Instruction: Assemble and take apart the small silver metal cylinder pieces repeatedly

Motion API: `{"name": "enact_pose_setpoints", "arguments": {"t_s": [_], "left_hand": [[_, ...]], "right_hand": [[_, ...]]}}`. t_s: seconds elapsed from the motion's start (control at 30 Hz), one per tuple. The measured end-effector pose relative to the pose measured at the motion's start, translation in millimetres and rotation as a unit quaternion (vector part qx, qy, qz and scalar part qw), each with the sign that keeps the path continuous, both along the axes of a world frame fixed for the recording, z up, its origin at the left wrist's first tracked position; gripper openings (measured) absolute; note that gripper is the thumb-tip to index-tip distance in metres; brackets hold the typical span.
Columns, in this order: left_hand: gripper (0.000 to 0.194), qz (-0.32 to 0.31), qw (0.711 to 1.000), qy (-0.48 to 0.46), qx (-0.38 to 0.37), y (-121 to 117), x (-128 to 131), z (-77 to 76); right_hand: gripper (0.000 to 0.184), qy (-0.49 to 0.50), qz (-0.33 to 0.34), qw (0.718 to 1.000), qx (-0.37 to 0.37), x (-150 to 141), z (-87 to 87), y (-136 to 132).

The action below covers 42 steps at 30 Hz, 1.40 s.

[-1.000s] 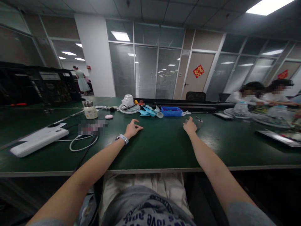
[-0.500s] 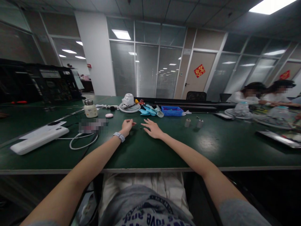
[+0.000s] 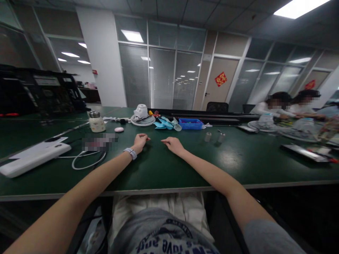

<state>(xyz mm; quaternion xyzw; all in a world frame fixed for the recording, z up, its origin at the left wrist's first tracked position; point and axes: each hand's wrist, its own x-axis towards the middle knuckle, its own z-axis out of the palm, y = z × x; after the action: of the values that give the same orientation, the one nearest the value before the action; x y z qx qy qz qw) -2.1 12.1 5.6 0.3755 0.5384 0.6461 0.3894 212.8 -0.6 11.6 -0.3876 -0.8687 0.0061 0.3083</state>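
My left hand (image 3: 140, 141) and right hand (image 3: 174, 145), loosely curled, contents indiscernible, appear mid-handling inside the surface's near edge (image 3: 159, 191), next requiring steadiness.

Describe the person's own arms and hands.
The left hand and right hand wear no gloves. A pale grey watch-like band circles the left wrist. A grey sleeve ends above the right elbow; the left sleeve is out of view.
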Motion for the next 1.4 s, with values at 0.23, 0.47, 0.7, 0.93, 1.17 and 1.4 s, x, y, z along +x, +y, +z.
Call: {"name": "enact_pose_setpoints", "arguments": {"t_s": [0.23,0.47,0.7,0.93,1.17,1.4], "left_hand": [[0.013,-0.051,0.998,-0.029,-0.002,-9,-3,6.3],[0.015,-0.056,0.998,0.017,0.006,-9,-3,0.9],[0.015,-0.047,0.999,0.009,-0.002,-11,-3,4.2],[0.013,-0.057,0.998,0.018,-0.002,-8,-4,1.6],[0.014,-0.058,0.998,0.022,-0.003,-8,-4,2.1],[0.012,-0.060,0.998,0.031,-0.006,-11,-3,4.3]], "right_hand": [[0.036,0.109,-0.272,0.948,0.119,135,31.8,31],[0.038,0.127,-0.392,0.909,0.068,203,18.6,42],[0.035,0.134,-0.400,0.905,0.056,202,15.8,43],[0.038,0.115,-0.408,0.905,0.040,199,17.6,41],[0.041,0.107,-0.402,0.908,0.052,199,17.9,44],[0.039,0.097,-0.417,0.903,0.039,198,18.4,41]]}}
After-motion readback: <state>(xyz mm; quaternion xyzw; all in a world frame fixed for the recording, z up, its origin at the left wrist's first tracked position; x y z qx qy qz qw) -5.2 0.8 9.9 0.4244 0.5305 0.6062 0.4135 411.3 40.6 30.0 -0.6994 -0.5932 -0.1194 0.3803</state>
